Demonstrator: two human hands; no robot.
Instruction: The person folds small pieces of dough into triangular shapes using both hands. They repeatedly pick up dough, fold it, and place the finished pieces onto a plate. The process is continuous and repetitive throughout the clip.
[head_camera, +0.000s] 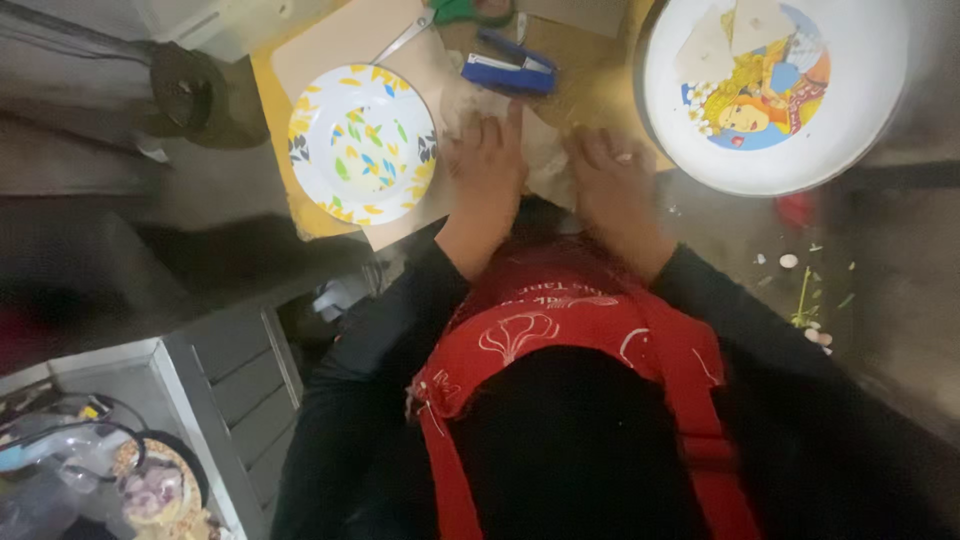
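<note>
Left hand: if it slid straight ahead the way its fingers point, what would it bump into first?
Probably the blue stapler. The left hand lies flat on crumpled pale paper, fingers pointing up the picture, and the stapler sits just beyond the fingertips. The picture is blurry, so the gap is hard to judge.

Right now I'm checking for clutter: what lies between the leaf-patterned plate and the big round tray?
In the head view, both hands, left and right, press a pale crumpled sheet between the plate and the tray; a blue stapler lies just beyond them.
</note>
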